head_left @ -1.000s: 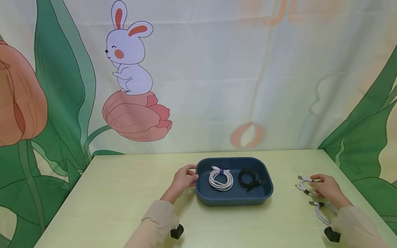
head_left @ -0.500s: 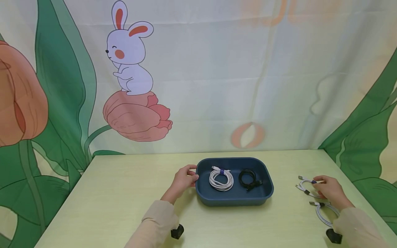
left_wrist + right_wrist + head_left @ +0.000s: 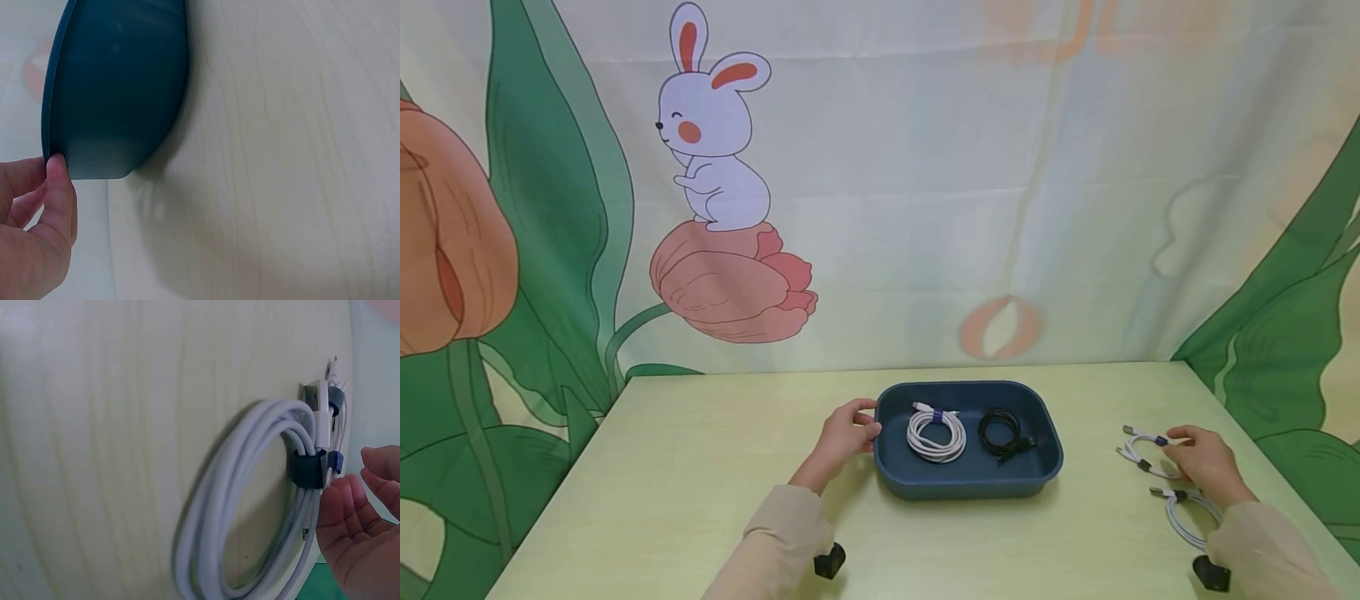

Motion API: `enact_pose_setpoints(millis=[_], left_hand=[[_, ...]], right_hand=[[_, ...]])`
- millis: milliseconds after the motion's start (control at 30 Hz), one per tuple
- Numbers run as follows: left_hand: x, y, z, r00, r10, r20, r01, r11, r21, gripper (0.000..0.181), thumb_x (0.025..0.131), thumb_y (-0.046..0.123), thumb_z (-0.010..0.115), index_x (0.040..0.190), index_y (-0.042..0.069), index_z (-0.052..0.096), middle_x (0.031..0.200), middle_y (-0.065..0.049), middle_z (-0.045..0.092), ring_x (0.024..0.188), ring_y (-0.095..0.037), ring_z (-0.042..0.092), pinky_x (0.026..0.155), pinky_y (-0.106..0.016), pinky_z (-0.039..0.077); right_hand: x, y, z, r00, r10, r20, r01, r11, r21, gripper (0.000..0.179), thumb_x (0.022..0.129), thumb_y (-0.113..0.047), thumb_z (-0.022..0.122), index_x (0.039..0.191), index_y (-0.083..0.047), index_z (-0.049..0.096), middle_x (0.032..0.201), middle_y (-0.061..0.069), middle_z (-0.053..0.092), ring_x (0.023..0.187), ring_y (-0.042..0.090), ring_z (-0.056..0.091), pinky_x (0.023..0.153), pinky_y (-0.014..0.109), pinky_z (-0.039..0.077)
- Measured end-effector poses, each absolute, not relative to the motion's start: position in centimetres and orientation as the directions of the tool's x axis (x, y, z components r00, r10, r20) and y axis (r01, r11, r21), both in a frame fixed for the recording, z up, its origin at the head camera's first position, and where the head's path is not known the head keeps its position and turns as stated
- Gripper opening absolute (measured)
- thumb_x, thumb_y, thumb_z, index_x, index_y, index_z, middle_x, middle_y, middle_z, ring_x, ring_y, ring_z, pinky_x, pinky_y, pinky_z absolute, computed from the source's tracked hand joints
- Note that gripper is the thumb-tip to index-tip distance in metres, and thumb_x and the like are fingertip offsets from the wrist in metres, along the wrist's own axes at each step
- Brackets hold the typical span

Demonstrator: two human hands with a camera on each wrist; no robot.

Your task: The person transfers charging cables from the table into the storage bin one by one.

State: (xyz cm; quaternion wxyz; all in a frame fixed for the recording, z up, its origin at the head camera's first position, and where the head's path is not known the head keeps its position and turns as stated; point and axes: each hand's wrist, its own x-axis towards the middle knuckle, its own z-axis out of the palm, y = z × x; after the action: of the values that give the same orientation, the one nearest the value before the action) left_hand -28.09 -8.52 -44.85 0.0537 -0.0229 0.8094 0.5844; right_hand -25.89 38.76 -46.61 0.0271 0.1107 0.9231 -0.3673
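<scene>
A dark blue tray [image 3: 966,490] stands mid-table, with a coiled white cable [image 3: 914,442] and a coiled black cable [image 3: 1018,445] inside. At its left end, my left hand [image 3: 844,433] holds the rim between thumb and fingers, as the left wrist view shows. On the right, my right hand [image 3: 1206,462] is beside a thin white cable [image 3: 1144,466] bundled with dark and blue straps. Its fingers are loosely bent, thumb apart, holding nothing. Nearer to me lies a thicker pale cable [image 3: 209,519], looped and bound with a dark strap [image 3: 309,469], partly under the right wrist in the head view.
The pale wooden table [image 3: 700,467] ends at a printed curtain [image 3: 887,208] hanging behind it. A small black wrist device [image 3: 830,561] sits under the left sleeve, another black device [image 3: 1212,573] under the right.
My right hand has drawn back slightly to the right from the thin white cable, so its blue strap now shows. The left hand and the tray stay in place.
</scene>
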Motion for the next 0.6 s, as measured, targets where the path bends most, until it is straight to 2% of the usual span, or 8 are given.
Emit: enact_pose_setpoints(millis=[133,600], left_hand=[[-28.1,-8.5,-44.7,-0.992,0.023,-0.120,-0.106,0.321,0.941,0.037,0.083,-0.001,0.056,0.119,0.002,0.051,0.091,-0.014,0.052,0.056,-0.013,0.051,0.061,-0.031,0.054],[-28.1,-8.5,-44.7,-0.992,0.029,-0.121,-0.105,0.325,0.940,0.036,0.083,-0.001,0.056,0.119,0.002,0.050,0.091,-0.014,0.052,0.058,-0.015,0.053,0.065,-0.036,0.055]], right_hand=[[-25.8,38.9,-46.8,-0.975,0.185,-0.122,0.218,0.710,-0.670,0.043,0.085,-0.014,0.046,0.119,0.012,0.041,0.075,0.012,0.053,0.056,0.016,0.049,0.051,0.028,0.041],[-26.0,39.8,-47.6,-0.973,0.219,-0.079,0.214,0.712,-0.669,0.044,0.085,-0.016,0.048,0.118,0.012,0.042,0.092,0.025,0.053,0.056,0.015,0.051,0.048,0.028,0.043]])
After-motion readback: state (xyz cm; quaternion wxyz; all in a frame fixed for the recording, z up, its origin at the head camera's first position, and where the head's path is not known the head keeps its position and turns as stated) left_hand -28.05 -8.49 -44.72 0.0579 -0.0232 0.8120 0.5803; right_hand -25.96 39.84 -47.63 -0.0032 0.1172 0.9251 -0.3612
